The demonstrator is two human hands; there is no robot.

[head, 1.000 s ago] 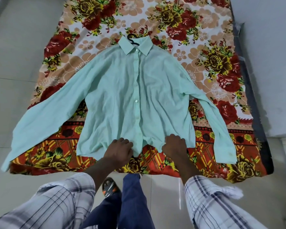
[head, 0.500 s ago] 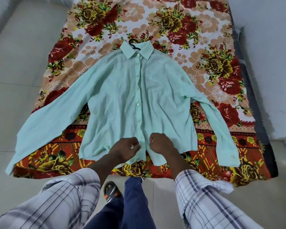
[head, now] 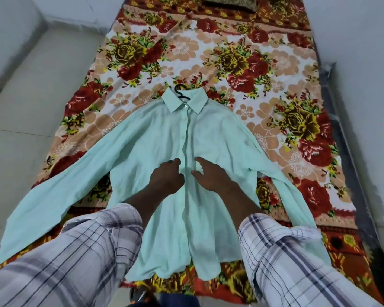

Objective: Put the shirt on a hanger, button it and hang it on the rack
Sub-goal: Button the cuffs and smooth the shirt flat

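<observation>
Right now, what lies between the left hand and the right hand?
Only the button placket of the shirt lies between the left hand and the right hand, nothing else; the head view shows this.

The one camera sits on my head, looking forward and steeply down from close above the shirt on the floral bedsheet.
</observation>
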